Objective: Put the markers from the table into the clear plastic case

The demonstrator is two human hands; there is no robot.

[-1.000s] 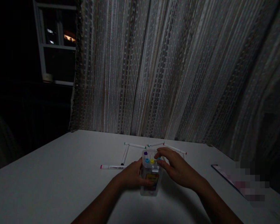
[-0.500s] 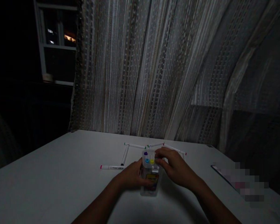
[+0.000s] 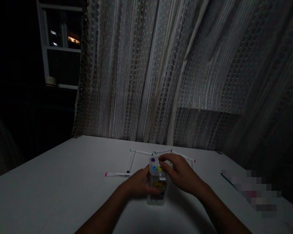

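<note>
A clear plastic marker case stands upright on the white table, with purple, blue and yellow marker caps showing at its open top. My left hand grips the case's left side. My right hand hovers over the case's top, fingertips pinching at the markers near the yellow cap. Whether it has one gripped I cannot tell. Several white markers lie loose on the table beyond the case, one with a pink end to the left.
A striped curtain hangs right behind the table's far edge. A dark window is at upper left. A flat dark object lies on the table at right, partly blurred out.
My right hand has slid left across the case's top, now covering the rightmost blue cap. The curtain has billowed on the right. My left hand has stayed put.
</note>
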